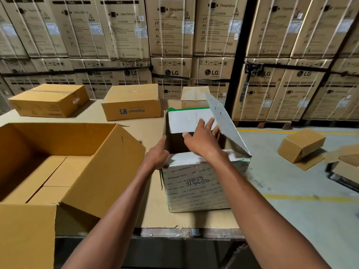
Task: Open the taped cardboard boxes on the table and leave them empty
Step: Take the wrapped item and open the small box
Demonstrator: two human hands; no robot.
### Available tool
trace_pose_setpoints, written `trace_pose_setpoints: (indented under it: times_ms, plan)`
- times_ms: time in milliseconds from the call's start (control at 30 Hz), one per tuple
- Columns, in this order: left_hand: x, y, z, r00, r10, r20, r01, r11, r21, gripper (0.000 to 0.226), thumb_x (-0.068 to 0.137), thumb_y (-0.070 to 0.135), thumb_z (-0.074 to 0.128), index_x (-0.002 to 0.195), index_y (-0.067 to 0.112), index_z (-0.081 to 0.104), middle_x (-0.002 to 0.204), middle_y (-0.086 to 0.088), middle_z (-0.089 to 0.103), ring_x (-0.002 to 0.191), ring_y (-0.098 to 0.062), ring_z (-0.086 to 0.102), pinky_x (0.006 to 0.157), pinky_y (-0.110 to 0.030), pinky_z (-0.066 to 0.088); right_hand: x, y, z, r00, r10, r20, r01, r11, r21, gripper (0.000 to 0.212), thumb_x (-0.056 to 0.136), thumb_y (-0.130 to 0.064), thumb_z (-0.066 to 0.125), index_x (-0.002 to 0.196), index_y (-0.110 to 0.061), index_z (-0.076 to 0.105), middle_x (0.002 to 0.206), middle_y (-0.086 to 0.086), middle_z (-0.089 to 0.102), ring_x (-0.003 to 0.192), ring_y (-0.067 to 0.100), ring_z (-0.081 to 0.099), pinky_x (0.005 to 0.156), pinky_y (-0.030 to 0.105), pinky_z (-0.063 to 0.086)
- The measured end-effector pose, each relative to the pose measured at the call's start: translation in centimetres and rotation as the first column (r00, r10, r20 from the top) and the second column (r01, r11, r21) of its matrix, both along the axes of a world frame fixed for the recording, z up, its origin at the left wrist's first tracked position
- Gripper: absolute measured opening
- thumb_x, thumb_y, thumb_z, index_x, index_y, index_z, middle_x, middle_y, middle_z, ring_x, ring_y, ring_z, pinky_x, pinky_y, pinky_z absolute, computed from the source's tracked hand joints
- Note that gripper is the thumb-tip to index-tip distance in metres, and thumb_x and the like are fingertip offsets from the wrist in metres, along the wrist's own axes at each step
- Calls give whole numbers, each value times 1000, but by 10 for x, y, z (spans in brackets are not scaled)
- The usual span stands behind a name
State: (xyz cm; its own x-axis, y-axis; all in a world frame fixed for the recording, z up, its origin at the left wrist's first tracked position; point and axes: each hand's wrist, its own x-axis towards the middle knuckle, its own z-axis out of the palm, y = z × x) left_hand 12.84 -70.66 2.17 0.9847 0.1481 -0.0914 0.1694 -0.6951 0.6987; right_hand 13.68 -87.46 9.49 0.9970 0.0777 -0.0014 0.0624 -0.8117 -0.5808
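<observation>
Four cardboard boxes sit on the table [120, 133], a flat surface covered in brown cardboard sheet whose near edge [190, 231] shows torn, taped board. At the near left stands a large brown box [58, 171] with its flaps spread open and nothing visible inside but its bottom flaps. Far left lies a closed brown box [49, 100], and beside it to the right a closed Flipkart box [132, 102], both with tape along the top seam. At the table's right end, close to its right edge, stands the white tape-printed box [202, 183], open at the top; its right flap [225, 121] stands up and leans outward, and its far flap [186, 119] with a green strip tilts up. The left hand [157, 155] rests on the box's near left corner, forefinger stretched along the left wall, other fingers curled. The right hand [204, 140] reaches over the opening with fingers spread wide, holding nothing, its tips near the right flap. Behind the table rises a wall of stacked washing machine cartons [174, 35]. To the right the grey concrete floor [291, 191] lies open, crossed by yellow lines, with a small tipped box [301, 146] and loose cardboard near the right edge of view.
</observation>
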Motion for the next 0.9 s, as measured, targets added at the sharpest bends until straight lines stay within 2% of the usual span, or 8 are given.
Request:
trace_pose_setpoints:
  times_ms: [133,267,367,433,533,633,800,900]
  plan:
    - [-4,3,0,999,-39,38,40,999,-30,71,96,2,38,162,23,20,164,-8,30,143,-25,40,118,-45,30,24,-39,19,996,-55,65,57,998,-35,78,100,-48,46,160,-16,8,166,16,-18,150,42,-23,122,56,-6]
    - [-6,16,-2,998,-46,45,49,997,-60,68,97,3,39,160,25,25,157,-12,42,123,-17,49,114,-45,38,43,-89,21,977,-210,41,214,972,-99,80,97,-55,47,160,-22,10,168,13,-10,150,47,-15,122,60,1]
    - [-7,23,-4,998,-43,40,46,997,-67,72,94,5,39,159,30,26,163,-7,34,139,-27,45,115,-55,38,55,-120,3,948,-294,-118,290,956,-52,96,85,-60,56,159,-23,9,168,15,1,150,51,4,120,64,13]
    - [-8,20,-4,997,-58,45,60,996,-65,72,94,3,39,160,27,24,164,-5,29,145,-27,38,118,-54,34,59,-133,-14,921,-286,-264,313,947,68,109,67,-60,64,157,-21,17,163,15,24,144,44,30,115,59,31]
    - [-6,12,-6,994,-79,78,85,994,-67,71,94,0,39,161,19,23,166,-8,25,148,-27,33,121,-49,30,50,-137,-38,906,-244,-346,293,951,97,81,84,-38,64,152,-11,29,150,14,43,133,35,45,102,42,44]
    - [0,11,-11,994,-71,82,76,996,-52,73,92,2,40,161,20,23,165,-8,28,143,-32,40,118,-55,34,47,-141,-55,914,-234,-331,277,957,89,51,92,-17,52,140,-5,45,137,16,54,119,35,54,94,41,49]
    - [5,9,-13,995,-74,67,78,996,-47,75,90,0,40,161,18,23,166,-7,25,150,-26,28,123,-47,23,77,-161,-86,938,-161,-306,201,974,104,56,74,-24,47,128,-11,55,121,14,64,104,33,61,90,49,55]
    - [12,8,-14,999,-54,5,55,998,-26,75,89,11,45,160,25,23,162,-10,34,144,-31,40,119,-55,31,64,-157,-77,946,-164,-281,207,970,130,54,78,-21,45,131,-11,53,121,14,62,105,34,60,92,49,54]
